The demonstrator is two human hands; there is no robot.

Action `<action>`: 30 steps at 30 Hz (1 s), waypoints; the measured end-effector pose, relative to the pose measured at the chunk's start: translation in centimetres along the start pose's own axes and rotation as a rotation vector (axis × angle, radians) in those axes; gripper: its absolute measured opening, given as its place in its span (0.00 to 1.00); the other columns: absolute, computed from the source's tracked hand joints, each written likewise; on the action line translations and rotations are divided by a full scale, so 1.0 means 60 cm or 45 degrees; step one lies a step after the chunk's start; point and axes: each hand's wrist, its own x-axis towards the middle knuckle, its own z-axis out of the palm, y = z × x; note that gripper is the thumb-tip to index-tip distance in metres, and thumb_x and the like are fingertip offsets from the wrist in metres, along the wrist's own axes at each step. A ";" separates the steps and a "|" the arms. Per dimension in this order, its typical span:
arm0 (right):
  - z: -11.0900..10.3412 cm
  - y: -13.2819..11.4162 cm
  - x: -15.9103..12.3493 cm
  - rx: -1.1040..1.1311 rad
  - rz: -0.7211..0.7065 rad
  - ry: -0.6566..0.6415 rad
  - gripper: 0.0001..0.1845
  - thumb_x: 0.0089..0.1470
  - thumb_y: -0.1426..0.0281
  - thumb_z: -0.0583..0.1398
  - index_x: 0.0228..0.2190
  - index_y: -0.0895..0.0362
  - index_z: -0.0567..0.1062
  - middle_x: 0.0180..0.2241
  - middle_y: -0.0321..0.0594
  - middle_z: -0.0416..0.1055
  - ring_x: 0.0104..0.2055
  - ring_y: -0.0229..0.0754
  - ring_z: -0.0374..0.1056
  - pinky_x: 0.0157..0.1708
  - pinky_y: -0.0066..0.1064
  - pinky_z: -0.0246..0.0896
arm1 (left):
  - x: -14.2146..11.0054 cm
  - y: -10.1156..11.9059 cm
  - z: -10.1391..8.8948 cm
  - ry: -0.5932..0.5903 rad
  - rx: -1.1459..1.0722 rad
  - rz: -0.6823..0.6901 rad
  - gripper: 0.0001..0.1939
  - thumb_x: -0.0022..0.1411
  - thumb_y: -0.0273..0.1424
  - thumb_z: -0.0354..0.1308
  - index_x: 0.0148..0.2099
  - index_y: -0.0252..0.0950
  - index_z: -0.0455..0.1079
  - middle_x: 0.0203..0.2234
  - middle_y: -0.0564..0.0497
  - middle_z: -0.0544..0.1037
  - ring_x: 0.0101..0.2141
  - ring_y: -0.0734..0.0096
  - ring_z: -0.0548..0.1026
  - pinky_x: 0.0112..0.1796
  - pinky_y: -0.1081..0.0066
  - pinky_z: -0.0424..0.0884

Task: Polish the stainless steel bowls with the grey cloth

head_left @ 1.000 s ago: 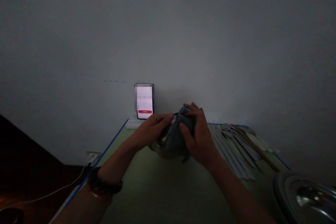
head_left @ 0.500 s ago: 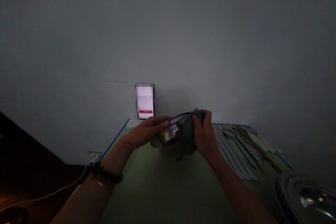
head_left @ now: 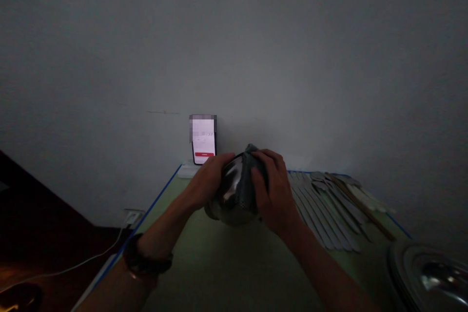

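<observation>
A shiny metal bowl [head_left: 229, 185] is held tilted above the table, its outer side facing me. My left hand [head_left: 206, 180] is closed on the bowl's left rim, the thumb side toward the top. A grey cloth [head_left: 245, 183] drapes over the right part of the bowl. My right hand [head_left: 272, 190] is closed over the cloth and presses it against the bowl's outer wall. The far side of the bowl and some fingertips are hidden.
A lit phone [head_left: 203, 141] leans on the wall at the table's back edge. Right of the bowl lie several pieces of metal cutlery [head_left: 321, 214] and brown chopsticks [head_left: 360, 204]. Stacked metal lids or plates [head_left: 413, 273] stand at the lower right. A white cable [head_left: 87, 259] hangs at the left.
My right hand has moved left and over the bowl with the cloth, its fingers now lying across the outer wall. The bowl has turned, and my left hand has shifted along its rim.
</observation>
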 end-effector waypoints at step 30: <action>-0.015 -0.001 -0.001 0.009 -0.020 -0.008 0.15 0.58 0.67 0.51 0.47 0.56 0.63 0.50 0.48 0.61 0.55 0.46 0.57 0.56 0.48 0.52 | -0.011 -0.009 -0.013 -0.707 -0.477 -0.124 0.16 0.59 0.44 0.56 0.40 0.36 0.71 0.29 0.53 0.73 0.30 0.73 0.68 0.35 0.71 0.65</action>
